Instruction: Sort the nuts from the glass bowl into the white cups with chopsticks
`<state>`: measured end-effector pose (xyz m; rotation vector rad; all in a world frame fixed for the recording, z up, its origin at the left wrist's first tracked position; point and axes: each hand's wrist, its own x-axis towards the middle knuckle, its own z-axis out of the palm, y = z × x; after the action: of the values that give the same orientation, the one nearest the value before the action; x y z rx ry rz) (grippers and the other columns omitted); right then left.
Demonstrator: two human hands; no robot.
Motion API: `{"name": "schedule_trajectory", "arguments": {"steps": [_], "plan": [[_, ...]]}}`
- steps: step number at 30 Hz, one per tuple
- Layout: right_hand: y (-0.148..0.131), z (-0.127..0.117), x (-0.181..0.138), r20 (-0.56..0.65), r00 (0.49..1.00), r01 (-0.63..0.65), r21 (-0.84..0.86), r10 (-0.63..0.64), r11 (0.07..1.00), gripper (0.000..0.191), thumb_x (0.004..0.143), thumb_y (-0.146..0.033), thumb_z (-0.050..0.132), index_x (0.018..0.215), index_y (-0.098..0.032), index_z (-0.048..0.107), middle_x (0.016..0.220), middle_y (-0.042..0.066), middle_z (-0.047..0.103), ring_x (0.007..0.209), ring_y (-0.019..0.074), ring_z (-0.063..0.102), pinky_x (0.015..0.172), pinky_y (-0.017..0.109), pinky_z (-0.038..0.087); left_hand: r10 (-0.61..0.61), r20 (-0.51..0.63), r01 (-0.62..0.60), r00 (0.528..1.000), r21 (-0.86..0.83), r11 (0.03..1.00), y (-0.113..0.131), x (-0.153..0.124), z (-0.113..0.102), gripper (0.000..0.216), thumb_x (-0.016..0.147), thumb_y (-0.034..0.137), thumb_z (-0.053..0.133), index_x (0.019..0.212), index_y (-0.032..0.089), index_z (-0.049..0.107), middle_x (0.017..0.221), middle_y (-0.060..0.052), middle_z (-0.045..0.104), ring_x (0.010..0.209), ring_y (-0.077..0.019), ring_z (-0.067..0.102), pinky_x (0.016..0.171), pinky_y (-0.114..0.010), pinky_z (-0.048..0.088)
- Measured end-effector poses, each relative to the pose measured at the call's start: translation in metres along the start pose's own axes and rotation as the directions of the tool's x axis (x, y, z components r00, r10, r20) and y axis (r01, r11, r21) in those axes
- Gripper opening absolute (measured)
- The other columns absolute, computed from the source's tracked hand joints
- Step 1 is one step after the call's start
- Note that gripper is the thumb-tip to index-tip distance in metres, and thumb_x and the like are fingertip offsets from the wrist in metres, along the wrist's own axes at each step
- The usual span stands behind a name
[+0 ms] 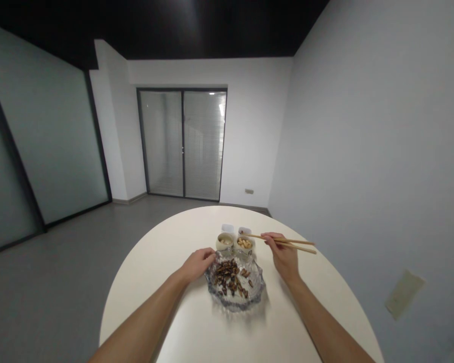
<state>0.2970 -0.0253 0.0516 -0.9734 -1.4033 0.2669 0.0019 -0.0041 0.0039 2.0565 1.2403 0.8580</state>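
My left hand holds the left rim of a scalloped clear glass bowl, its fingers closed on the edge. In the bowl lies a heap of small, glossy, dark brown oblong pieces, with a few apart on the right. My right hand grips a pair of wooden chopsticks. They point left, their tips over a small white dish behind the bowls. A tiny brown bit shows at the tips; whether they pinch it I cannot tell.
Behind the glass bowl stand a small cup with pale contents and another cup with pale tan pieces. A second white dish sits at the back left. All rest on a round white table; a wall rises on the right.
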Motion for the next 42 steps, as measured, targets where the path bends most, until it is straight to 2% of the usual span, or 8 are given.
{"name": "schedule_trajectory", "arguments": {"steps": [3,5,11,18,28,35,42], "plan": [[-0.008,0.004,-0.002,0.185,0.981,-0.08,0.111,0.059,0.991,0.035,0.084,-0.055,0.07,0.082,-0.02,0.073,0.078,0.006,0.074,0.07,0.0228,0.07,0.062,0.035,0.061,-0.006,0.004,0.006,1.0,-0.004,1.0,-0.001,0.0,0.0,0.036,0.091,0.043,0.044,0.089,0.017,0.07,0.084,-0.003,0.071,0.079,-0.0192,0.061,0.073,-0.027,0.043],[-0.013,0.009,-0.004,0.278,0.958,-0.121,0.148,0.076,0.982,0.035,0.083,-0.055,0.07,0.082,-0.02,0.072,0.076,0.006,0.073,0.068,0.0222,0.07,0.059,0.033,0.061,-0.011,0.007,0.011,1.0,-0.005,1.0,-0.001,0.0,-0.001,0.036,0.091,0.042,0.044,0.089,0.017,0.069,0.083,-0.003,0.07,0.079,-0.0189,0.061,0.072,-0.027,0.043],[-0.019,0.02,-0.012,0.423,0.904,-0.129,0.129,0.064,0.983,0.031,0.083,-0.051,0.071,0.079,-0.021,0.072,0.071,0.003,0.071,0.063,0.0192,0.066,0.058,0.029,0.056,-0.014,0.009,0.014,1.0,0.005,1.0,0.002,0.0,-0.002,0.036,0.09,0.042,0.044,0.089,0.017,0.07,0.084,-0.003,0.071,0.081,-0.0195,0.061,0.071,-0.026,0.043],[-0.014,0.019,-0.012,0.432,0.898,-0.125,0.075,0.08,0.989,0.032,0.084,-0.052,0.068,0.08,-0.02,0.072,0.075,0.004,0.07,0.067,0.0201,0.064,0.063,0.03,0.053,-0.015,0.008,0.015,1.0,0.017,1.0,0.003,-0.001,-0.003,0.036,0.091,0.042,0.044,0.09,0.017,0.07,0.085,-0.004,0.072,0.081,-0.0195,0.062,0.073,-0.027,0.044],[-0.004,0.024,-0.02,0.481,0.873,-0.137,0.085,0.08,0.987,0.028,0.084,-0.049,0.07,0.083,-0.02,0.071,0.071,0.002,0.068,0.065,0.019,0.061,0.059,0.028,0.047,0.0,0.009,0.0,1.0,0.015,1.0,0.004,-0.001,-0.003,0.038,0.091,0.043,0.043,0.089,0.017,0.071,0.086,-0.004,0.072,0.08,-0.0196,0.062,0.073,-0.027,0.045],[-0.003,0.024,-0.02,0.489,0.87,-0.111,0.069,0.064,0.991,0.029,0.086,-0.049,0.069,0.085,-0.02,0.073,0.074,0.004,0.068,0.068,0.0199,0.062,0.061,0.029,0.05,-0.005,0.007,0.005,1.0,0.01,1.0,0.006,-0.002,-0.005,0.038,0.091,0.044,0.044,0.089,0.017,0.071,0.086,-0.003,0.072,0.081,-0.0193,0.062,0.071,-0.026,0.044],[-0.014,0.022,-0.018,0.465,0.884,-0.104,0.1,0.046,0.99,0.029,0.085,-0.049,0.07,0.085,-0.02,0.074,0.076,0.005,0.072,0.066,0.0196,0.064,0.06,0.03,0.053,-0.01,0.006,0.01,1.0,0.005,1.0,0.005,-0.002,-0.004,0.037,0.09,0.043,0.044,0.089,0.017,0.07,0.084,-0.003,0.072,0.079,-0.0194,0.061,0.072,-0.027,0.044]]}}
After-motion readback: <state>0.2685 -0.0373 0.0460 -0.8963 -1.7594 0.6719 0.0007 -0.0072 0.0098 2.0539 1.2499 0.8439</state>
